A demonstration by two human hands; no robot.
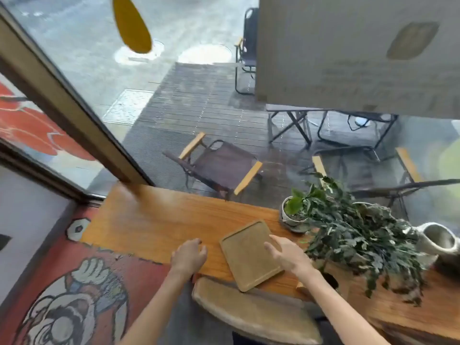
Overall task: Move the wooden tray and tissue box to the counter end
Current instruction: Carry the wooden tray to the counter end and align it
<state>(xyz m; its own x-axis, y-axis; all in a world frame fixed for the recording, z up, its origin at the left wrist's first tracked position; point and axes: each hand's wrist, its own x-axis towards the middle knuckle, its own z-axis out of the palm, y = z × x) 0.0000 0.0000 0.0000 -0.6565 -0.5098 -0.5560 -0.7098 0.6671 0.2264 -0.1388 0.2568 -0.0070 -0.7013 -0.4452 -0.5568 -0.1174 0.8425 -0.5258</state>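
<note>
The right hand (pixel 286 255) lies on the right edge of the wooden tray (pixel 249 255), fingers spread over its rim at about 3 o'clock of the tray — touching it, though a firm grasp cannot be told through the blur. The left hand (pixel 190 255) is loose and half curled, holding nothing, over the counter (pixel 154 220) just beside the tray at its 9 o'clock.

The tray lies flat on the counter, turned askew, with its near corner jutting past the counter's front edge at 6 o'clock, above a padded stool seat (pixel 251 312).

At 1 o'clock from the tray stands a small potted plant (pixel 295 212), and at 3 o'clock a larger trailing plant (pixel 358 235) spreads over the counter; beyond it, farther right, lies a pale ceramic jug (pixel 438 239). A dark opening by the right wrist may belong to the tissue box — too hidden to tell.

Past the counter at 12 o'clock, through the window, folding chairs (pixel 221 168) stand on a wet deck.
</note>
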